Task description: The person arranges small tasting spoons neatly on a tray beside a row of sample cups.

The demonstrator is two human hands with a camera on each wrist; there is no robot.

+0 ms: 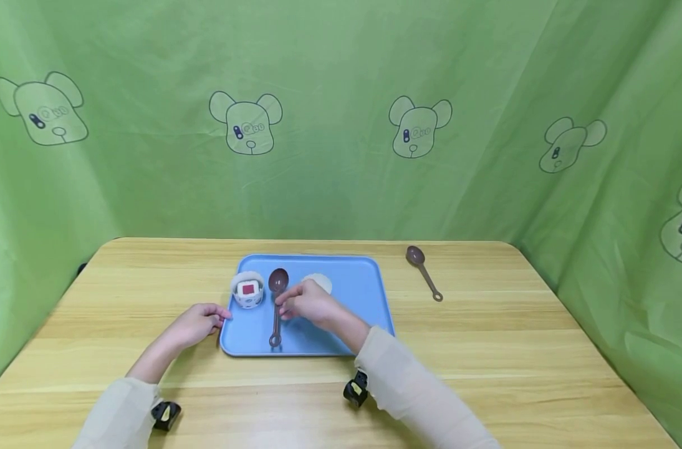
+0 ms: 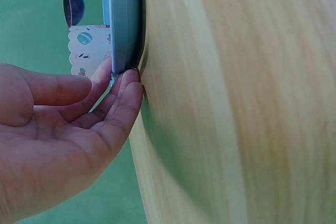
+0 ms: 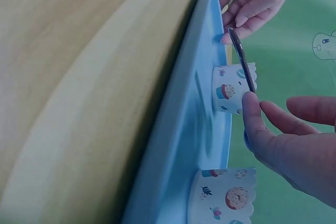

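My right hand (image 1: 310, 302) pinches a brown spoon (image 1: 277, 318) by its handle, bowl toward the far side. The spoon overlaps the left part of a blue tray (image 1: 352, 312) and, in the right wrist view, hangs above its floor. My left hand (image 1: 197, 324) holds the tray's left rim; the index finger lies over the edge, the other fingertips are at its outer side, and the thumb stands apart. A patterned paper cup (image 1: 249, 300) with a white and red block inside stands at the tray's left. A second paper cup (image 3: 223, 198) is partly hidden behind my right hand in the head view.
Another brown spoon (image 1: 424, 272) lies on the wooden table (image 1: 487, 349), right of the tray. A green curtain (image 1: 330, 187) with bear-head drawings hangs behind the table and along its sides. Dark wrist devices (image 1: 166, 415) sit by both sleeves.
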